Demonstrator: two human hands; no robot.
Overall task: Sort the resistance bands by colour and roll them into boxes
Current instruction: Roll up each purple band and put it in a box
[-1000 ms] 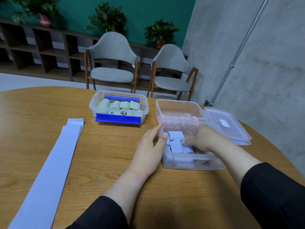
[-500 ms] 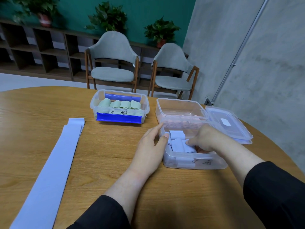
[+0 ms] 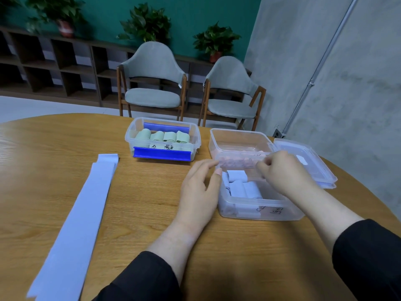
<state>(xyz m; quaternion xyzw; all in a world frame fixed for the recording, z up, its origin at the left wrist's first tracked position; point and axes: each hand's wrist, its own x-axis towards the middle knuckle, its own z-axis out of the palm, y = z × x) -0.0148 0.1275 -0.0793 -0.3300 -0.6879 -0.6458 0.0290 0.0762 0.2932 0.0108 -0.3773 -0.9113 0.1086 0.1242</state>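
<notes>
A clear box (image 3: 269, 211) near the table's front right holds several rolled light-blue bands (image 3: 243, 189). My left hand (image 3: 200, 190) rests on the table against the box's left side, fingers relaxed, thumb at its far-left corner. My right hand (image 3: 284, 172) hovers over the box's far rim with fingers curled and nothing visible in them. Behind it, a second clear box (image 3: 238, 140) holds pink rolls (image 3: 236, 162). A third box (image 3: 162, 153) with blue clips holds green rolls (image 3: 162, 136). A long light-blue band (image 3: 73, 222) lies flat on the table at left.
An open clear lid (image 3: 308, 164) lies to the right of the pink box, near the round table's edge (image 3: 368, 192). Two grey chairs (image 3: 156, 83) stand beyond the table. Bare wood (image 3: 141, 203) lies between the flat band and my left hand.
My right hand has lifted out of the near box, away from the blue rolls, up to its far rim. My left hand has stayed beside the box.
</notes>
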